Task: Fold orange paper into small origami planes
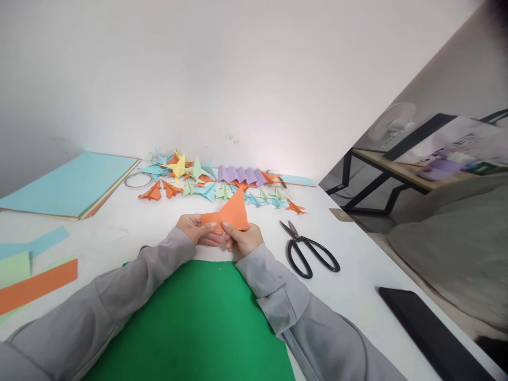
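A folded piece of orange paper (234,210) is held up between both hands, one pointed flap rising at its right side. My left hand (198,229) pinches its left end, thumb in front and fingers behind. At the lower right edge my right hand (243,238) grips it, thumb pressed on the front. Beneath my forearms lies a large green sheet (194,317). Just beyond the held paper, several small folded paper figures in orange, yellow, green and blue spread along the wall, among them a yellow one (178,166) and a purple pleated strip (242,175).
Black-handled scissors (304,248) lie partly spread on the white table, right of my hands. Nearer the right edge is a flat black object (428,330). A stack of coloured sheets (71,182), a wire coil (138,180) and paper strips (39,286) are on the left.
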The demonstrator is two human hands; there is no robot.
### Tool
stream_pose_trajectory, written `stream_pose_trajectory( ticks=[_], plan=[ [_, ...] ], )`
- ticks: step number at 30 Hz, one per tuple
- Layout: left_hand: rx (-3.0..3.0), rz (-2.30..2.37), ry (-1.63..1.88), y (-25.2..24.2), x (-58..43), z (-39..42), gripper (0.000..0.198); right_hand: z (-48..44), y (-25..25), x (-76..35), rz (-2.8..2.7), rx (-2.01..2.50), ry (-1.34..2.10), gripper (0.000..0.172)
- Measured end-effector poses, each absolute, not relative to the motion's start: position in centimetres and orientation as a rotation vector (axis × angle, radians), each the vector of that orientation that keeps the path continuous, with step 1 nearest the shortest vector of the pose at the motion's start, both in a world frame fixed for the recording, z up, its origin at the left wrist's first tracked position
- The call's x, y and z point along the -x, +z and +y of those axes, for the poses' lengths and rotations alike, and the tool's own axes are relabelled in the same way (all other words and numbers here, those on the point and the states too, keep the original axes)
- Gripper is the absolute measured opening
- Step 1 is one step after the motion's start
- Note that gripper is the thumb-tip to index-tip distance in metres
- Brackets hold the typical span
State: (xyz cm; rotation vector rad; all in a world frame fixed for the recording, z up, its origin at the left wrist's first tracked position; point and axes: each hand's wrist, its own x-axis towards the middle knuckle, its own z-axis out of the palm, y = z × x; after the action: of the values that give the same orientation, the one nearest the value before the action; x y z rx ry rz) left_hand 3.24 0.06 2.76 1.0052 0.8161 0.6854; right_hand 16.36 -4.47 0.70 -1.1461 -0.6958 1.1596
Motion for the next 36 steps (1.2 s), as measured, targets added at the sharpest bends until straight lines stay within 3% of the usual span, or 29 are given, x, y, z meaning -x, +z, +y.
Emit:
stream_pose_trajectory(
  ticks=[10, 27, 33, 36],
  plan=[
    [-1.095, 0.881, 0.83, 1.95, -3.75, -0.19, 0.046, -4.26, 0.44, -16.41, -0.68, 1.133, 1.142, 0.032],
    [-0.985, 0.65, 0.669, 2.23, -3.08, 0.03, 0.043, -4.07, 0.21, -16.94, -0.729, 1.12, 1.238, 0.032],
    [-0.909, 0.567, 0.664, 2.23, -3.08, -0.04, 0.032, -3.92, 0.54, -17.0, -0.664, 1.125, 1.229, 0.034],
    [-0.904, 0.63, 0.695, 2.47, -3.25, -0.19, 0.038, -3.96, 0.58, -17.0, -0.675, 1.122, 1.219, 0.034]
  ],
)
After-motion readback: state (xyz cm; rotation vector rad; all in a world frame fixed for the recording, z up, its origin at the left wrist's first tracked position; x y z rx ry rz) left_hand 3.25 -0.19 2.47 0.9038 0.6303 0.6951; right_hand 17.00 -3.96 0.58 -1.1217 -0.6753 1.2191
